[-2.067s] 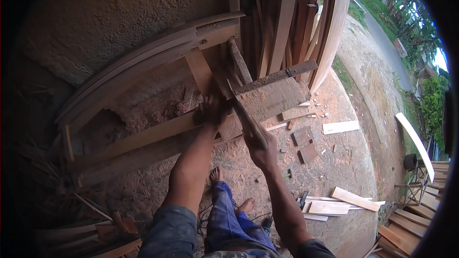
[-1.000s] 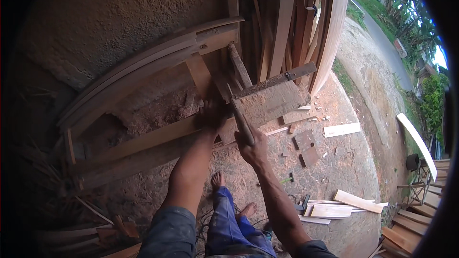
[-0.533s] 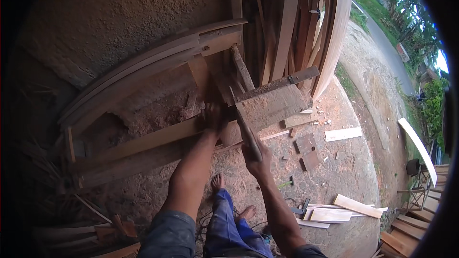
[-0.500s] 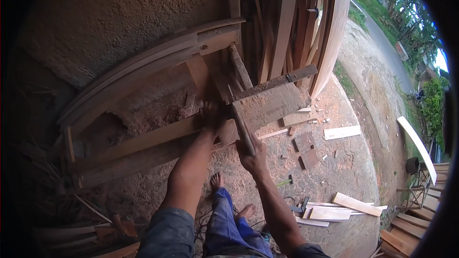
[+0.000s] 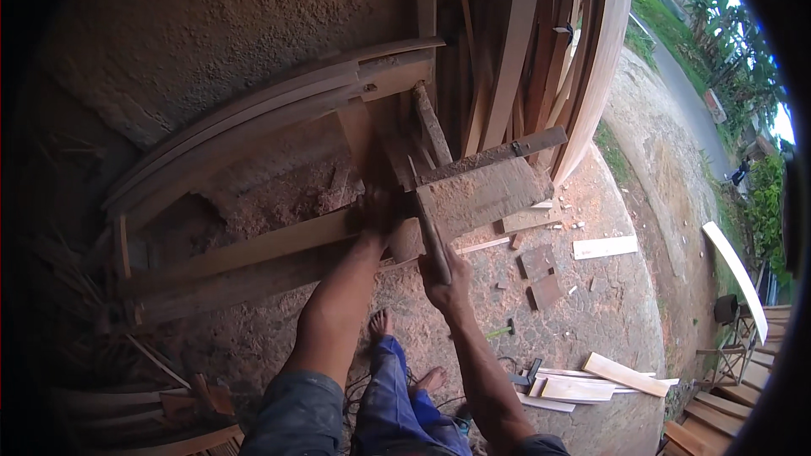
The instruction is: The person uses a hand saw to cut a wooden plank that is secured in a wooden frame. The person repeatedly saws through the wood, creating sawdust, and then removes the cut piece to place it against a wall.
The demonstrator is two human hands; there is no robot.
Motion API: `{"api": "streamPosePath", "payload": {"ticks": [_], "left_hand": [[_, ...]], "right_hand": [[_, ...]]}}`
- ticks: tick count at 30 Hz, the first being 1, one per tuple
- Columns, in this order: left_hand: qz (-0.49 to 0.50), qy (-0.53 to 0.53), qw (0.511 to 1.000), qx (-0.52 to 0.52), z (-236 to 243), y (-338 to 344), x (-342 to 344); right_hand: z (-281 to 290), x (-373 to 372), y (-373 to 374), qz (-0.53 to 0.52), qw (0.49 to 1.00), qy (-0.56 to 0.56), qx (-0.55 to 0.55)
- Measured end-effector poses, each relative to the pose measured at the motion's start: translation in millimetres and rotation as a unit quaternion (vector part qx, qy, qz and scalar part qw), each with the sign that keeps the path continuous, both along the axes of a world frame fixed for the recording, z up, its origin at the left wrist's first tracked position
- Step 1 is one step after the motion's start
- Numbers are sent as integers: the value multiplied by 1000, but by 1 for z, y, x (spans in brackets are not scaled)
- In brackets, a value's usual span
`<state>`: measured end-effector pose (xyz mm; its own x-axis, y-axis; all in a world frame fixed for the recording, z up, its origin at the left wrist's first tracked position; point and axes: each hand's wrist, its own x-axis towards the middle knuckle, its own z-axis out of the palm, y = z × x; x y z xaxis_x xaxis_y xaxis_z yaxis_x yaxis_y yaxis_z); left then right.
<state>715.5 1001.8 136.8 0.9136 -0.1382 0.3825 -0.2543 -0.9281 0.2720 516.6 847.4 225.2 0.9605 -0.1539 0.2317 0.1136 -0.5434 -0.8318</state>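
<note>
My right hand (image 5: 446,281) is closed around the near end of a long, narrow wooden handle (image 5: 433,236). The handle slants up to the dusty workbench end, where its far tip is too dark to make out. My left hand (image 5: 372,209) lies in shadow at the end of a pale board (image 5: 270,241), beside a vertical wooden piece (image 5: 359,131). Its fingers are too dark to tell whether they grip anything. Right of the handle, a thick sawdust-covered plank (image 5: 486,194) juts out, with a dark wooden bar (image 5: 498,154) along its far edge.
Tall planks (image 5: 511,51) lean at the back against the rough wall (image 5: 228,25). Sawdust and offcuts litter the concrete floor, with two brown blocks (image 5: 541,277), a green-handled hammer (image 5: 500,331) and a pile of pale boards (image 5: 579,384) at right. My bare feet (image 5: 431,380) stand below the bench.
The view has shifted slightly, so the bench end sits a little lower and farther right. Both hands stay in nearly the same places, the right one still on the handle.
</note>
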Motion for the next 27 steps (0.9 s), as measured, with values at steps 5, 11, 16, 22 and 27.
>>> {"api": "streamPosePath", "payload": {"ticks": [5,11,16,22,27], "left_hand": [[18,33,999,-17,5,9,-5],[-6,76,997,-18,14,-5,-15],[-11,-14,1000,-5,28,-16,-19],[6,95,995,-13,20,5,-12],[-18,60,998,6,31,1,-23]], "right_hand": [[24,-123,-15,14,997,50,-54],[77,-133,-15,16,995,69,-70],[70,22,2,-25,992,122,34],[101,-167,-19,31,993,109,-44],[86,-78,-6,20,995,77,-59]]}}
